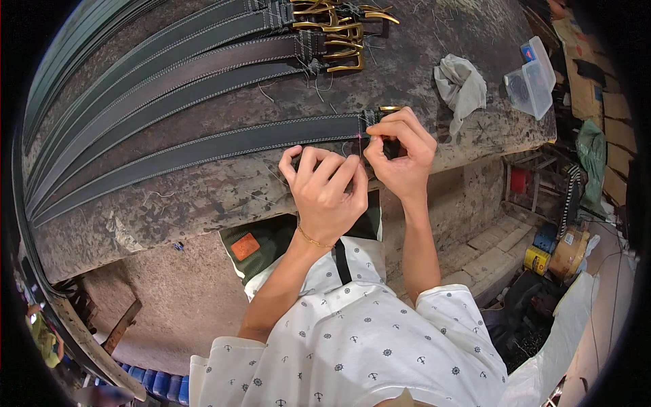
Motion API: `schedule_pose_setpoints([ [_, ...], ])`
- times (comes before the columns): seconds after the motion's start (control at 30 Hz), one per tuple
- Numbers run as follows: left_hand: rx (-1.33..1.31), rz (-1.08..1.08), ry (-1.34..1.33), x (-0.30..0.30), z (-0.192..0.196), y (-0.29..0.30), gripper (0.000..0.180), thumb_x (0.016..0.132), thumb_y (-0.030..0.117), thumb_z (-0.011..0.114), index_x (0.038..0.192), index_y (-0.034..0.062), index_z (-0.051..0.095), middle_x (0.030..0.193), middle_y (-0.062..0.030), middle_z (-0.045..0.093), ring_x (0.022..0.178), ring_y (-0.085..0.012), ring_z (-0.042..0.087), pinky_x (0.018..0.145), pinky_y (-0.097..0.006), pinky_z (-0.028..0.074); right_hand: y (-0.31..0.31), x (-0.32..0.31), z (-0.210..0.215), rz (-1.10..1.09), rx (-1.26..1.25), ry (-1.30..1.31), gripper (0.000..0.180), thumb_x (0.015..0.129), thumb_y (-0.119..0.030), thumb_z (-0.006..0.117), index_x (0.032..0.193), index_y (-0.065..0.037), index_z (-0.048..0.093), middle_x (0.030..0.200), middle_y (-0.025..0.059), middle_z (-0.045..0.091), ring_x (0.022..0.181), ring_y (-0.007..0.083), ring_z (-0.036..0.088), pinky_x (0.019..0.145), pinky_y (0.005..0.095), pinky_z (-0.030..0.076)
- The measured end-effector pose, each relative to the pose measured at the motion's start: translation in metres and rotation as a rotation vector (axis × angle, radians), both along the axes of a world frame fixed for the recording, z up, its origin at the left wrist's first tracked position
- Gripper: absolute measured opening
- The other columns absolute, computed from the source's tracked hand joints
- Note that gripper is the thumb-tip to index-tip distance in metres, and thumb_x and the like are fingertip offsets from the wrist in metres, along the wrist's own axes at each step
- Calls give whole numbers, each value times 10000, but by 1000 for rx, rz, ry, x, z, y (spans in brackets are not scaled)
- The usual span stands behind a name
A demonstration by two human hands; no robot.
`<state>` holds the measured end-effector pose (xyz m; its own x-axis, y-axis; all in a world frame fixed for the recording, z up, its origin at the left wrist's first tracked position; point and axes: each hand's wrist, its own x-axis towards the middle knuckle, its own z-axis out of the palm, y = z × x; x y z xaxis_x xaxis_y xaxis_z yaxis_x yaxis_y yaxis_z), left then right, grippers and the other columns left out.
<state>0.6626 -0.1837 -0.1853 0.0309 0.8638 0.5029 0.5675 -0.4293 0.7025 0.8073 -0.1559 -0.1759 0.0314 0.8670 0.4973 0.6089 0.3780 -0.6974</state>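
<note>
A dark belt with pale stitching along its edges [271, 138] lies across the worn table, its gold buckle [391, 108] partly behind my right hand. My right hand [405, 146] is closed, thumb and forefinger pinched at the belt's lower edge close to the buckle. Whatever sits between those fingertips is too small to make out. Just left of it, my left hand [329, 190] is curled below the belt, thumb and forefinger together. A thin upright line with a small pinkish glow [360, 136] shows above its fingertips; I cannot tell what it is.
Several more belts [196, 71] with gold buckles [346, 47] lie farther back on the table [407, 74]. A crumpled grey cloth [461, 88] and a clear plastic box [532, 81] sit at the right. Loose threads lie about. On the floor at right are a yellow box [536, 260] and clutter.
</note>
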Motion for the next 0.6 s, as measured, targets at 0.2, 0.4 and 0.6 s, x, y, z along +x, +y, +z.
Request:
schedule_pose_setpoints([
  [0.2, -2, -3, -2, 0, 1, 0, 117, 687, 26, 765, 782, 70, 714, 694, -3, 602, 738, -211, 576, 925, -443, 371, 0, 0, 0, 11, 4, -1, 178, 636, 70, 675, 791, -17, 675, 773, 91, 629, 731, 257, 618, 650, 345, 513],
  [0.4, 3, -13, -8, -1, 0, -1, 111, 694, 22, 765, 783, 64, 714, 696, -6, 608, 740, -212, 579, 926, -439, 372, -1, 1, 1, -12, -20, 12, 179, 635, 72, 678, 792, -15, 672, 776, 94, 631, 734, 262, 618, 656, 344, 512],
  [0.6, 17, -24, -30, -3, -1, -2, 97, 714, 38, 750, 786, 69, 694, 686, -1, 583, 728, -211, 570, 934, -469, 361, -3, 2, 0, 11, -18, 56, 155, 706, 91, 677, 832, 1, 687, 802, 79, 631, 735, 195, 612, 646, 283, 489],
])
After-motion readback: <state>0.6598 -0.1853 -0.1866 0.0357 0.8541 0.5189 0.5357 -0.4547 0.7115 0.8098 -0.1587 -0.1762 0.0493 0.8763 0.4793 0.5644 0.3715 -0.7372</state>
